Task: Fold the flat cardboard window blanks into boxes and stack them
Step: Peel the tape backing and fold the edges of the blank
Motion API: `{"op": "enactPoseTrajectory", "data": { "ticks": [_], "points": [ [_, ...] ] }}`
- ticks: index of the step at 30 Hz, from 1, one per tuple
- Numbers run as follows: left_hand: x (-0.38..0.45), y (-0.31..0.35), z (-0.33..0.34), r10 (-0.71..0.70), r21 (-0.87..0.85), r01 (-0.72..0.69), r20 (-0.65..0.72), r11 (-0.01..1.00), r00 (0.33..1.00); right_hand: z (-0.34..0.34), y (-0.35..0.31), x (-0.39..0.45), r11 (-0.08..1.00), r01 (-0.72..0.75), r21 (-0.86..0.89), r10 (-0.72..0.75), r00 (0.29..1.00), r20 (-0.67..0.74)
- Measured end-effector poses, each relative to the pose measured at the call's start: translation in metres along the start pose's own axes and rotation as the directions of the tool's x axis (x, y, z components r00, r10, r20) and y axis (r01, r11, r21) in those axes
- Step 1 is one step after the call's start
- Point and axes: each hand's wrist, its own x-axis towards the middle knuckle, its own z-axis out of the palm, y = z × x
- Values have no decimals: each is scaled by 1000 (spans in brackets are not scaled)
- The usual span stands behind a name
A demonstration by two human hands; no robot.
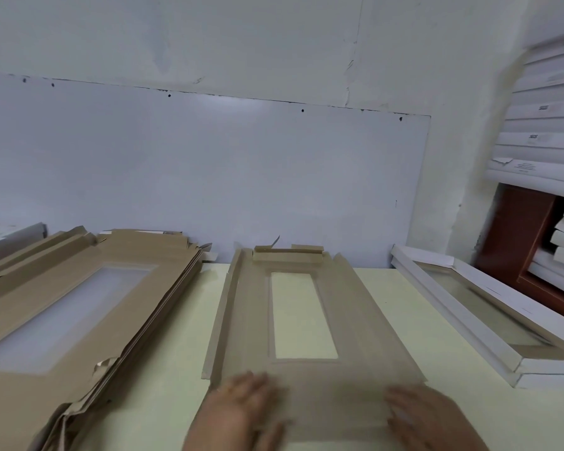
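Note:
A brown cardboard window blank (355, 323) lies lengthwise on the pale green table (163, 369), its clear window in the middle and its far end flaps partly raised. My left hand (238, 411) rests on the blank's near left corner, fingers spread flat. On the near right corner sits my right hand (433, 418), its fingers extended over the near edge flap; both hands are blurred. A pile of flat brown window blanks (62, 307) lies to the left. Two folded white window boxes (463, 317) are stacked to the right.
A white board (209, 177) leans against the wall behind the table. At the far right, white boxes (544, 122) are piled high around a reddish-brown frame (515, 236). A strip of bare table shows between the blank and each pile.

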Motion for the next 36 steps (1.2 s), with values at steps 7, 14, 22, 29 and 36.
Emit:
{"op": "enactPoseTrajectory", "data": {
  "ticks": [7,14,22,29,36],
  "points": [
    [52,-73,-15,-660,-246,625,-93,741,746,-2,55,39,691,-632,350,564,775,286],
    [83,-80,-4,-749,-269,726,27,633,662,16,56,70,498,-765,408,643,641,419],
    [97,-67,9,-711,-1,713,77,701,699,29,33,86,679,-667,308,545,739,397],
    [102,-72,10,-717,2,720,91,694,691,40,23,88,753,-636,170,555,752,356],
    [106,-70,6,-742,-26,754,160,656,651,46,28,86,803,-580,140,508,788,349]
  ]
}}
